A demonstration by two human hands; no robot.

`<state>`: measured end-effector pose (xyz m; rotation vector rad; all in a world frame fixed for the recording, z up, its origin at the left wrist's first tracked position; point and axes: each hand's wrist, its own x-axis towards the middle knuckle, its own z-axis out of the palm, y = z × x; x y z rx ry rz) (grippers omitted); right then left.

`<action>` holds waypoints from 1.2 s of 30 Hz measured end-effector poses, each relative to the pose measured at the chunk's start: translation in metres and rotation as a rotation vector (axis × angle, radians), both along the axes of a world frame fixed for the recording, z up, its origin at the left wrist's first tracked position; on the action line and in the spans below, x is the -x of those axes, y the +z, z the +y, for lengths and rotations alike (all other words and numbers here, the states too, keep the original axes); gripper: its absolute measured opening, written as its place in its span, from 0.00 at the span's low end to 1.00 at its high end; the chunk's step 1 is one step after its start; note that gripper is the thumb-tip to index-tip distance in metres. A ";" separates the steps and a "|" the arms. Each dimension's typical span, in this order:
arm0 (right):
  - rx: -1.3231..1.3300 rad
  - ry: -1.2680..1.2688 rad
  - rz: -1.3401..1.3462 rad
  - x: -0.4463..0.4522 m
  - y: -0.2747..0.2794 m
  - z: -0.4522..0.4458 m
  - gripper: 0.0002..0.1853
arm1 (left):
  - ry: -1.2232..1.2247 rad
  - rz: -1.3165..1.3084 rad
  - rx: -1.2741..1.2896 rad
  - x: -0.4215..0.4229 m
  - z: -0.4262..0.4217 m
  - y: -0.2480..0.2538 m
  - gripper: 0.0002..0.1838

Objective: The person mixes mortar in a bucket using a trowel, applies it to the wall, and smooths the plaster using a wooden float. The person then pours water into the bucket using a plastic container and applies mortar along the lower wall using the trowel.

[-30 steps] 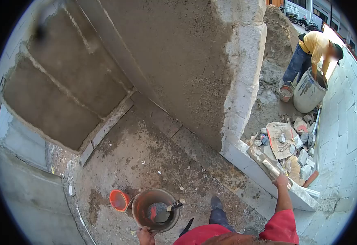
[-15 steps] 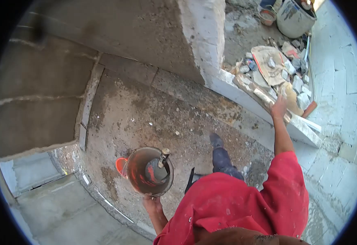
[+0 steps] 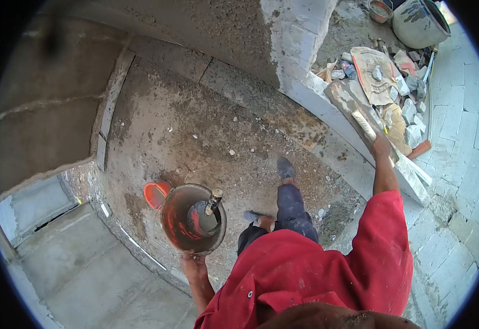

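My left hand (image 3: 194, 266) grips the near rim of a mortar-stained bucket (image 3: 175, 211). The bucket tilts toward me, and orange-red smears mark its inside. A dark tool handle (image 3: 214, 201) with a pale end sticks up over grey material in it. Beyond its left side shows an orange container (image 3: 153, 196), partly hidden by the bucket. My right hand (image 3: 381, 147) is closed at the near end of a long, dirty plastering float (image 3: 342, 98) with a pale handle (image 3: 364, 125). The float lies along the top of a low white wall; my fingers are partly hidden.
The low block wall (image 3: 354, 143) runs along my right. Behind it lie rubble (image 3: 412, 112), a torn sack (image 3: 372, 74), a large drum (image 3: 417, 24) and a small bucket (image 3: 380, 11). Rough floor (image 3: 212, 137) with scattered chips spreads underfoot. A plastered wall (image 3: 47, 109) stands left.
The view has shifted, and both feet now show. The bucket appears slightly farther left and higher, still in my left hand. My right hand stays at the float's near end.
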<state>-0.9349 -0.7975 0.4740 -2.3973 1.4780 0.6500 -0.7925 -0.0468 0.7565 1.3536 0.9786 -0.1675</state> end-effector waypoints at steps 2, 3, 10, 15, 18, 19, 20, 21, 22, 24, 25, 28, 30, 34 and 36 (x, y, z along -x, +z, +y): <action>-0.075 0.066 -0.053 0.007 0.004 0.017 0.18 | 0.044 -0.004 -0.003 0.006 0.004 -0.003 0.22; -0.162 0.193 -0.035 0.017 -0.006 0.021 0.23 | 0.073 -0.001 -0.006 0.009 0.003 -0.003 0.22; -0.899 0.395 -0.353 -0.038 0.062 0.177 0.33 | 0.221 -0.025 0.086 0.036 0.023 -0.017 0.20; -0.960 0.589 -0.705 -0.176 0.201 0.251 0.33 | 0.265 -0.079 0.156 0.040 0.035 -0.013 0.18; -1.418 0.351 -0.946 -0.213 0.402 0.281 0.36 | 0.300 -0.141 0.216 0.051 0.067 -0.030 0.17; -1.438 0.387 -1.055 -0.216 0.443 0.290 0.37 | 0.313 -0.167 0.238 0.056 0.073 -0.037 0.16; -1.396 0.449 -1.135 -0.216 0.475 0.297 0.37 | 0.325 -0.189 0.255 0.061 0.079 -0.045 0.16; -1.356 0.507 -1.216 -0.217 0.501 0.305 0.36 | 0.335 -0.212 0.266 0.065 0.087 -0.052 0.16; -1.267 0.510 -1.298 -0.217 0.521 0.307 0.33 | 0.351 -0.203 0.290 0.069 0.097 -0.062 0.17; -0.998 0.466 -1.404 -0.223 0.561 0.305 0.29 | 0.393 -0.180 0.327 0.080 0.113 -0.083 0.20; -0.815 0.417 -1.426 -0.227 0.577 0.303 0.27 | 0.410 -0.186 0.310 0.088 0.120 -0.089 0.22; -0.775 0.413 -1.578 -0.265 0.610 0.259 0.24 | 0.462 -0.220 0.285 0.106 0.124 -0.107 0.31; -0.612 0.458 -1.618 -0.297 0.625 0.233 0.21 | 0.435 -0.215 0.224 0.116 0.112 -0.105 0.31; -0.145 0.619 -1.515 -0.354 0.629 0.189 0.16 | 0.454 -0.185 0.160 0.123 0.091 -0.116 0.34; 0.122 0.722 -1.519 -0.387 0.613 0.174 0.16 | 0.464 -0.155 0.180 0.129 0.077 -0.144 0.35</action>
